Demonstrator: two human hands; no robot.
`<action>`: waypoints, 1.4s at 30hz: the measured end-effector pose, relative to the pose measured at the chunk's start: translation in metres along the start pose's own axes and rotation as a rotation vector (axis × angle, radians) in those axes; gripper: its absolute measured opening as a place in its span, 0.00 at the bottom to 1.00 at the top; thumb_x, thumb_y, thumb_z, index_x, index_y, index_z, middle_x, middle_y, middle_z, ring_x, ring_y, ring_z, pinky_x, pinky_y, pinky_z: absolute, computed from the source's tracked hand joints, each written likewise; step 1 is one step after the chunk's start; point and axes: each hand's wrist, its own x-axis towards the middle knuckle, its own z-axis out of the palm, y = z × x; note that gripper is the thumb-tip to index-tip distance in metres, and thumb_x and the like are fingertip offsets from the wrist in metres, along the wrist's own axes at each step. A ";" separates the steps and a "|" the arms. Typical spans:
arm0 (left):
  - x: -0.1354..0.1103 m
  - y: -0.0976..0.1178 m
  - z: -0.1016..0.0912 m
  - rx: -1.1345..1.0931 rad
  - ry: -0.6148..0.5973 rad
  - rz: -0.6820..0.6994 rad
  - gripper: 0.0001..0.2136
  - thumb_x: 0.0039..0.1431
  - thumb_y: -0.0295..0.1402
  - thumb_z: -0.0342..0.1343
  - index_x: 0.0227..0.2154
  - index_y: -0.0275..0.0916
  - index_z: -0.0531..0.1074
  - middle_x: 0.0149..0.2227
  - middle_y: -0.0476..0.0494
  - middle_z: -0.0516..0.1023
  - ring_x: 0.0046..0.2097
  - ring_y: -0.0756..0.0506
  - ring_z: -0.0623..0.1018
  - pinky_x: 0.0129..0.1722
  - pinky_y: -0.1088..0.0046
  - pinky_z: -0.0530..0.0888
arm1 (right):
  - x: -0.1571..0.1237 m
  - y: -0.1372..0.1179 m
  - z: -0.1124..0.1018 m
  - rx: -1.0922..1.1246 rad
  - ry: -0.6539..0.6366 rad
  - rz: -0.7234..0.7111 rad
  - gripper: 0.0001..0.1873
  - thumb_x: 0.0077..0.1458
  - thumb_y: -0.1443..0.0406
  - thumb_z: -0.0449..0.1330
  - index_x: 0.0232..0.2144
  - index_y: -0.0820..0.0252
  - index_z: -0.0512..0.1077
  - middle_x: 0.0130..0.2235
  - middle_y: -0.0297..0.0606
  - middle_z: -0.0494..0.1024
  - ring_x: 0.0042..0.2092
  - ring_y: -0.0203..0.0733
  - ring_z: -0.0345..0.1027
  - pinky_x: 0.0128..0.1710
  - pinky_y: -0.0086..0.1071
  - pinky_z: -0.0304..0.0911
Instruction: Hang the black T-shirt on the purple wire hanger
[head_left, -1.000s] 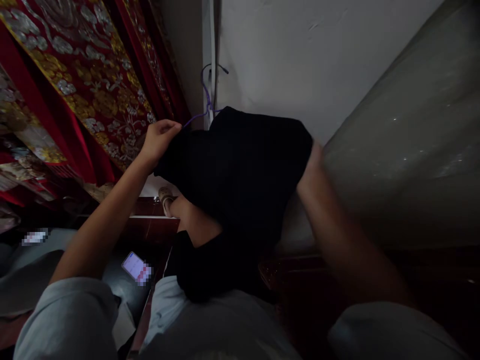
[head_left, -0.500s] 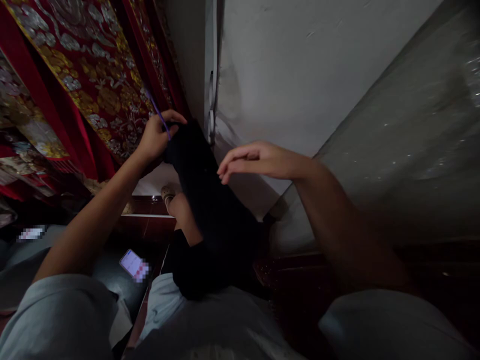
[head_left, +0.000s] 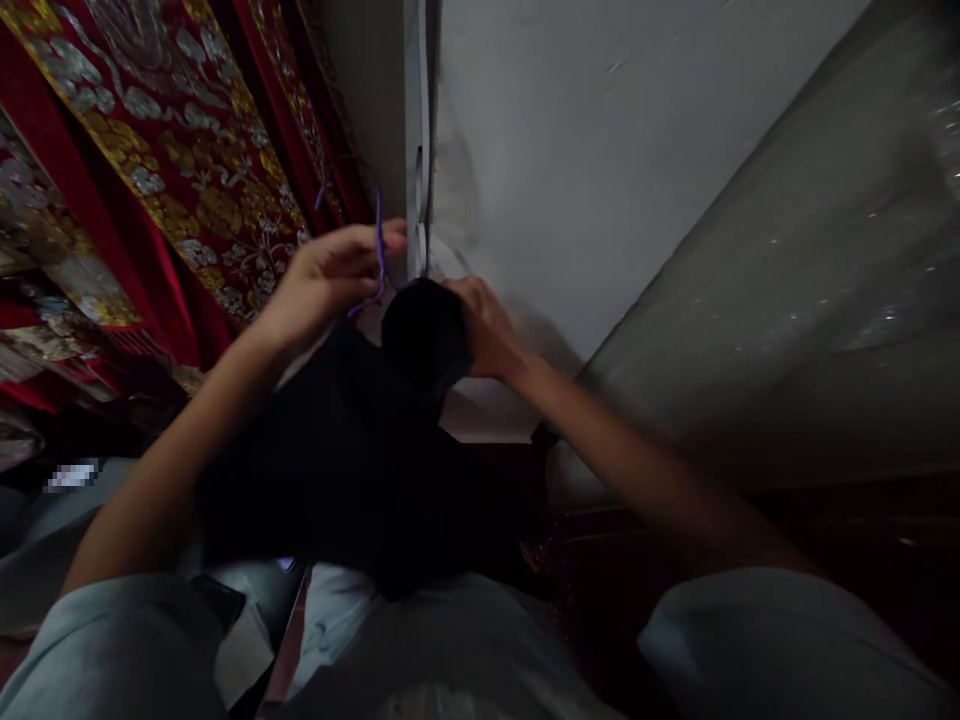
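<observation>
A black cloth [head_left: 315, 460] hangs over my lap. Its far end is gathered into a dark, rounded opening in front of me. My right hand [head_left: 487, 325] is closed on the right side of that end, its fingertips partly hidden. At the left, my left hand [head_left: 330, 275] is closed with a thin purple cord [head_left: 380, 240] between its fingers. One end of the cord sticks up past the fingertips, and another part hangs below them near the cloth. Whether the cord is joined to the cloth is too dark to tell.
Red fabric with gold and silver embroidery [head_left: 187, 150] hangs at the left. A pale wall [head_left: 585, 130] stands ahead, and a greyish, shiny sheet [head_left: 787, 330] slants across the right. A blurred-out bright screen [head_left: 73, 476] lies at the far left.
My right hand has moved left and gripped the cloth's end. My left hand has shifted right with the purple cord. The cloth now spreads left, covering the leg and most of the phone.
</observation>
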 end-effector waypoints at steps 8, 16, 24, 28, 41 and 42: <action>-0.034 0.017 -0.045 0.243 0.430 0.206 0.10 0.61 0.23 0.56 0.40 0.42 0.80 0.39 0.51 0.83 0.41 0.49 0.82 0.46 0.67 0.78 | -0.016 0.037 -0.065 -0.337 0.320 0.429 0.48 0.44 0.62 0.72 0.65 0.63 0.59 0.62 0.59 0.63 0.63 0.66 0.61 0.65 0.57 0.58; -0.026 -0.048 0.054 0.883 -0.161 -0.077 0.29 0.69 0.27 0.47 0.71 0.42 0.54 0.47 0.41 0.83 0.44 0.41 0.83 0.45 0.65 0.77 | 0.030 -0.014 -0.086 -0.274 0.151 0.352 0.54 0.37 0.69 0.76 0.66 0.66 0.62 0.63 0.54 0.63 0.64 0.62 0.63 0.67 0.51 0.58; -0.044 -0.103 0.074 1.021 -0.076 -0.314 0.26 0.71 0.34 0.50 0.69 0.37 0.57 0.42 0.35 0.84 0.42 0.35 0.85 0.44 0.60 0.78 | -0.001 -0.020 -0.097 -0.232 0.069 0.377 0.54 0.38 0.68 0.76 0.67 0.63 0.61 0.65 0.53 0.63 0.65 0.62 0.61 0.66 0.52 0.61; -0.054 -0.118 0.079 0.991 -0.079 -0.242 0.30 0.72 0.38 0.51 0.73 0.45 0.50 0.52 0.36 0.81 0.47 0.37 0.84 0.44 0.63 0.78 | -0.001 -0.036 -0.098 -0.271 0.034 0.403 0.55 0.41 0.67 0.75 0.69 0.62 0.58 0.64 0.54 0.62 0.66 0.64 0.61 0.68 0.52 0.59; -0.125 -0.071 0.053 0.477 0.443 -0.024 0.19 0.58 0.32 0.60 0.18 0.38 0.57 0.18 0.55 0.55 0.23 0.53 0.59 0.25 0.76 0.56 | 0.017 -0.041 -0.085 -0.202 0.118 0.324 0.60 0.37 0.59 0.79 0.69 0.55 0.58 0.64 0.50 0.66 0.66 0.69 0.60 0.69 0.63 0.55; -0.127 -0.064 0.052 0.413 0.514 -0.016 0.17 0.55 0.30 0.61 0.19 0.38 0.58 0.19 0.56 0.55 0.23 0.54 0.58 0.24 0.76 0.55 | 0.014 -0.029 -0.078 -0.179 0.139 0.293 0.60 0.38 0.58 0.79 0.70 0.54 0.57 0.65 0.49 0.66 0.68 0.69 0.59 0.70 0.65 0.51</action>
